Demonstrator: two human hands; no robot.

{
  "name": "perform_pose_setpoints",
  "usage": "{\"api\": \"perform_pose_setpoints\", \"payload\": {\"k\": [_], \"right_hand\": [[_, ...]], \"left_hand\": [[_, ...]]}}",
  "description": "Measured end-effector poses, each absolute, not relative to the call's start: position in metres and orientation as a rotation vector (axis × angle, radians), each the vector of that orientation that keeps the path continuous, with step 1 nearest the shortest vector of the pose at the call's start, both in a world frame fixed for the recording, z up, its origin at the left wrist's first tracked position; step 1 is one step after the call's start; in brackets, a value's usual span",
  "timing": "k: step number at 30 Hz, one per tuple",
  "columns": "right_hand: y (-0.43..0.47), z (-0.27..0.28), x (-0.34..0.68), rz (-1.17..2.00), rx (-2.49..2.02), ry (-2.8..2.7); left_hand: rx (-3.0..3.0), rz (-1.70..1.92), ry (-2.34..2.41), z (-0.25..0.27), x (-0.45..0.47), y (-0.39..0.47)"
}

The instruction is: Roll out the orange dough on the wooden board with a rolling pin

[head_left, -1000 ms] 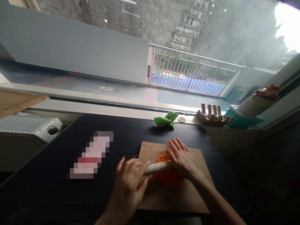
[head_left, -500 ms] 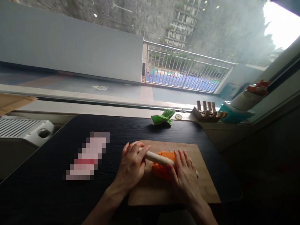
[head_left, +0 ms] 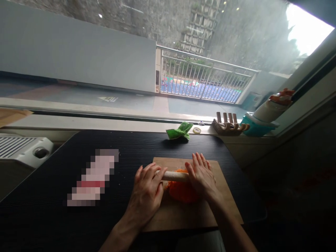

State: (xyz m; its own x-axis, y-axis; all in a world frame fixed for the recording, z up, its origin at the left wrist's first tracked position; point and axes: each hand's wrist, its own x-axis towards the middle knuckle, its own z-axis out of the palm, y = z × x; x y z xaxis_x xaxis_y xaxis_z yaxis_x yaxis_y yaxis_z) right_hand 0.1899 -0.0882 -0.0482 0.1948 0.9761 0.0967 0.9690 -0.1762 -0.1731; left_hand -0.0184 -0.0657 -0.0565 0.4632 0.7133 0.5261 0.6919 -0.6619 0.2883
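A pale wooden rolling pin [head_left: 173, 176] lies across a flattened orange dough-like mass [head_left: 183, 192] on a wooden board [head_left: 168, 218]. My left hand [head_left: 148, 189] curls its fingers over the pin's left end, thumb tucked below. On the right part of the pin rests my right hand [head_left: 201, 176], its palm pressed down and its fingers stretched forward. That hand hides the pin's right end. Orange shows both beyond the pin and on my side of it.
Beneath the board is a black table [head_left: 105, 224]. A green cloth [head_left: 180, 131] lies at its far edge, near a roll of tape [head_left: 196, 130]. The windowsill holds a brown rack [head_left: 228, 125] and a teal container [head_left: 258, 126]. A blurred-out pinkish item [head_left: 91, 178] lies on the left.
The rolling pin has turned to lie more level across the board. My right hand has moved forward, away from me, uncovering orange near me. My left hand stays at the pin's left end.
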Motion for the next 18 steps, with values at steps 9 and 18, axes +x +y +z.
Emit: {"api": "perform_pose_setpoints", "payload": {"k": [9, 18], "right_hand": [[-0.119, -0.062, 0.189, -0.014, -2.129, -1.983], [-0.107, -0.055, 0.192, -0.045, -2.132, -1.99]], "left_hand": [[2.66, 0.98, 1.288, -0.059, -0.023, -0.072], [2.681, 0.975, 1.251, -0.063, -0.03, -0.082]]}}
